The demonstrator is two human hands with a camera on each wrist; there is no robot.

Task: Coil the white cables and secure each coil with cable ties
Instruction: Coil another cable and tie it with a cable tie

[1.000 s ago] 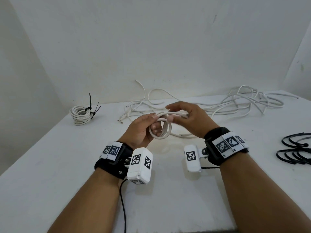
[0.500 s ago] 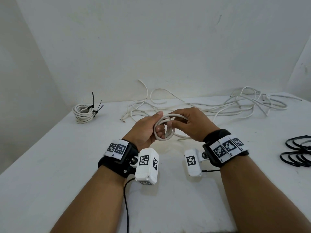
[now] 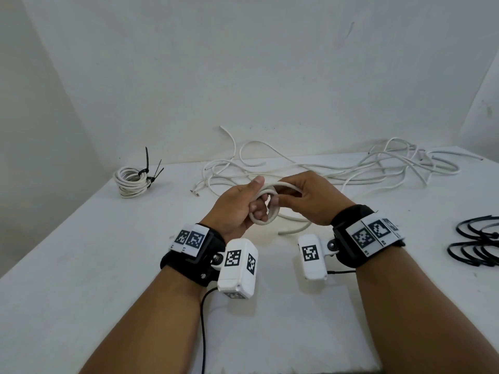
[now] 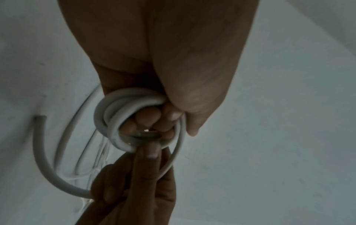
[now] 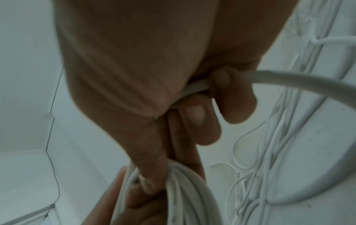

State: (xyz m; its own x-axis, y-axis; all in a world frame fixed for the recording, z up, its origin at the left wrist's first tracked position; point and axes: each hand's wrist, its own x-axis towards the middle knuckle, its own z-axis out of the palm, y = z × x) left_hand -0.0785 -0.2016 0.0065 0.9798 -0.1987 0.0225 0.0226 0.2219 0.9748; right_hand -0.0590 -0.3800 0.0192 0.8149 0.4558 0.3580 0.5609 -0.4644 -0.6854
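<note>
Since a second ago I've got another loop wrapped on; my left hand point(image 3: 237, 209) grips the small coil point(image 3: 266, 211) above the table point(image 3: 81, 265), my right hand point(image 3: 313, 199) pinching the trailing cable point(image 3: 294, 229) beside it.

The head view is evenly and softly lit, with faint shadows cast beneath the forearms onto the counter point(image 3: 81, 265); straight edges are bent toward the corners by the wide lens. Both wrist views are dim, bluish and grainy, and the near skin is rendered blurred and underexposed.
</note>
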